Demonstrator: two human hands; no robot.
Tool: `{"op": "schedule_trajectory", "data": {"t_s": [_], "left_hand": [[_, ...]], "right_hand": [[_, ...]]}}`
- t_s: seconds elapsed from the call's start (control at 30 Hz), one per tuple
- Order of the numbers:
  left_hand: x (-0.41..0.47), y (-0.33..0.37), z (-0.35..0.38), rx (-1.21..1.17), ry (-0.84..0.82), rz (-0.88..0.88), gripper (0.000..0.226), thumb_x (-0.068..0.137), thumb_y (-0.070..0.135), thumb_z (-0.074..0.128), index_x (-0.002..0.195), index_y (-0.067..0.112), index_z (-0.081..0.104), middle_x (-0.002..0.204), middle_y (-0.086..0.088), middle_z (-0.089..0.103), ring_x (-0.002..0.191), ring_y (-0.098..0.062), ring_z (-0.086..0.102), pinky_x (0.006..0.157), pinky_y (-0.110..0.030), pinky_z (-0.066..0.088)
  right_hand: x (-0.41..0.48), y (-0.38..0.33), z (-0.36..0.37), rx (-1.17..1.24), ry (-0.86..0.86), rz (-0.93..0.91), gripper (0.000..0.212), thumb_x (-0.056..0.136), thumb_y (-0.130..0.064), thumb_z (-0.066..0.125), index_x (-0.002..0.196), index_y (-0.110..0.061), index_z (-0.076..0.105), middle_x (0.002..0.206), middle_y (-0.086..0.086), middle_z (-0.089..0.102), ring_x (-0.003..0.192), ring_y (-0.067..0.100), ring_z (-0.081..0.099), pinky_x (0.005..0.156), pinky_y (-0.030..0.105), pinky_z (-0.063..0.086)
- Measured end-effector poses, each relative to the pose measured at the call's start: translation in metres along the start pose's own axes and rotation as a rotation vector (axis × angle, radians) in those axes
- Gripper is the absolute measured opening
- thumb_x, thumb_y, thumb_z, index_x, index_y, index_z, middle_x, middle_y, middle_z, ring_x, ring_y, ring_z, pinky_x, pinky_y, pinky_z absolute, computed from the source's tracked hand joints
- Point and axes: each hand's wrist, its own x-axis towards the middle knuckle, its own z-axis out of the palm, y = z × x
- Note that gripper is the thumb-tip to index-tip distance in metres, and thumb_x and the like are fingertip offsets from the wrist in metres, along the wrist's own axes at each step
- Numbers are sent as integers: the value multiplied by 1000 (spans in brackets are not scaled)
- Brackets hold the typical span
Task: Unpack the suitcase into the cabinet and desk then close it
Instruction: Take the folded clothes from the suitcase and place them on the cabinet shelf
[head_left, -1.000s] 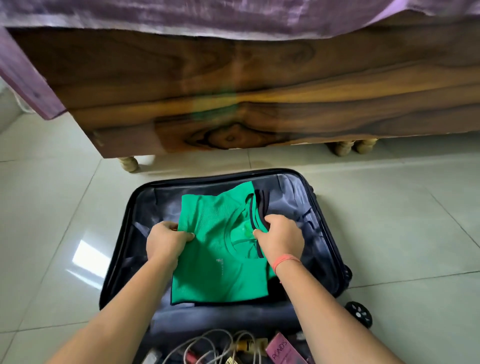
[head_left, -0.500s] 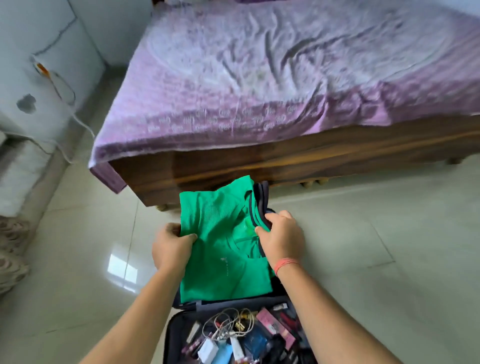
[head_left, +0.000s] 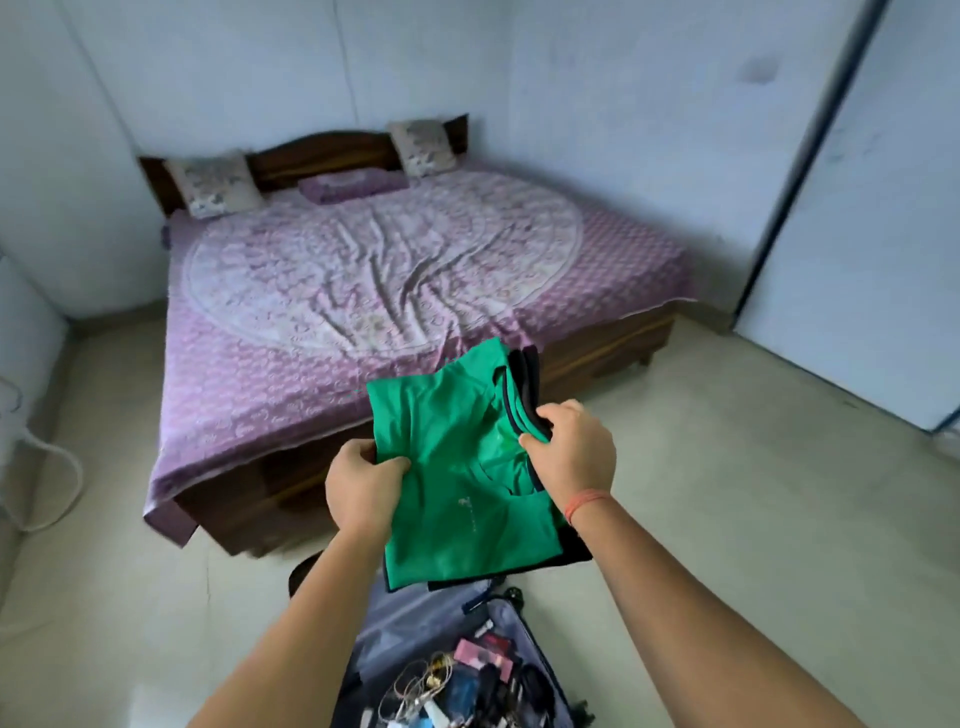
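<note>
A folded stack of clothes (head_left: 457, 467), green shirt on top and dark garments beneath, is held up in the air in front of me. My left hand (head_left: 361, 483) grips its left edge. My right hand (head_left: 571, 449) pinches its right side near the collar; an orange band circles that wrist. Below, the open suitcase (head_left: 384, 629) lies on the floor, its near half holding cables, small boxes and other loose items (head_left: 457, 680). No cabinet or desk can be made out with certainty.
A wooden bed (head_left: 613, 353) with a purple sheet and pillows fills the room straight ahead. A white panel with a blue edge (head_left: 852, 249) stands at the right. Pale tiled floor (head_left: 753, 519) spreads around the suitcase. A white hose (head_left: 57, 499) lies at the left wall.
Both hands have lifted the clothes stack out of the suitcase and up. My view has risen from the suitcase to the whole bed and room.
</note>
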Motion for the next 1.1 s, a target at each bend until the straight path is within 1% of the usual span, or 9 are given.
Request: {"op": "schedule_trajectory", "data": {"t_s": [0.17, 0.3, 0.43, 0.53, 0.6, 0.73, 0.83, 0.9, 1.1], "left_hand": [[-69, 41, -20, 8, -175, 173, 22, 73, 13, 72, 90, 17, 59, 84, 0, 63, 70, -16, 58, 64, -31, 47], [-119, 56, -37, 9, -305, 288, 26, 71, 13, 74, 95, 14, 64, 84, 0, 65, 67, -14, 60, 55, -27, 44], [-178, 70, -33, 20, -437, 384, 30, 68, 15, 75, 96, 14, 65, 87, -1, 66, 76, -20, 63, 67, -32, 50], [-227, 79, -19, 4, -528, 458, 29, 69, 13, 75, 96, 15, 62, 87, 3, 62, 79, -19, 59, 66, -29, 40], [-264, 86, -3, 8, -594, 513, 26, 71, 12, 73, 92, 17, 60, 81, 6, 59, 76, -17, 55, 65, -27, 36], [-344, 99, 37, 27, -728, 592, 22, 71, 12, 72, 86, 19, 58, 73, 10, 56, 75, -20, 58, 61, -27, 36], [-405, 109, 76, 8, -808, 625, 22, 70, 14, 72, 89, 17, 61, 77, 8, 61, 76, -18, 61, 56, -26, 37], [-452, 113, 106, 11, -859, 660, 24, 70, 14, 71, 93, 17, 62, 84, 5, 65, 77, -18, 61, 58, -27, 39], [-617, 133, 187, 31, -977, 786, 20, 78, 10, 64, 95, 16, 54, 83, 6, 57, 76, -16, 54, 54, -24, 34]], "right_hand": [[-65, 9, -85, -3, 171, 128, 29, 77, -29, 74, 105, -20, 71, 99, 1, 67, 88, 25, 63, 69, 30, 48], [-128, 15, -136, 1, 283, 222, 32, 77, -29, 75, 107, -18, 70, 103, 2, 66, 92, 24, 63, 74, 30, 49], [-191, 31, -187, -65, 384, 331, 30, 79, -31, 73, 107, -19, 69, 102, 0, 64, 90, 22, 61, 73, 29, 46], [-232, 52, -223, -96, 462, 423, 29, 80, -32, 72, 106, -19, 68, 102, 0, 63, 89, 22, 60, 74, 29, 46], [-259, 72, -248, -121, 503, 488, 30, 80, -32, 71, 107, -19, 68, 102, 0, 63, 89, 21, 60, 75, 30, 47], [-310, 121, -301, -147, 603, 612, 30, 81, -29, 71, 108, -17, 67, 100, 0, 63, 88, 20, 59, 71, 26, 41], [-343, 163, -341, -170, 678, 680, 29, 81, -28, 70, 108, -17, 67, 100, -1, 63, 87, 19, 59, 69, 24, 37], [-368, 199, -368, -192, 709, 732, 29, 81, -29, 70, 107, -17, 67, 99, -2, 63, 86, 18, 59, 68, 25, 39], [-439, 312, -472, -282, 768, 829, 30, 83, -28, 68, 110, -16, 65, 104, -2, 63, 89, 20, 60, 68, 25, 40]]}}
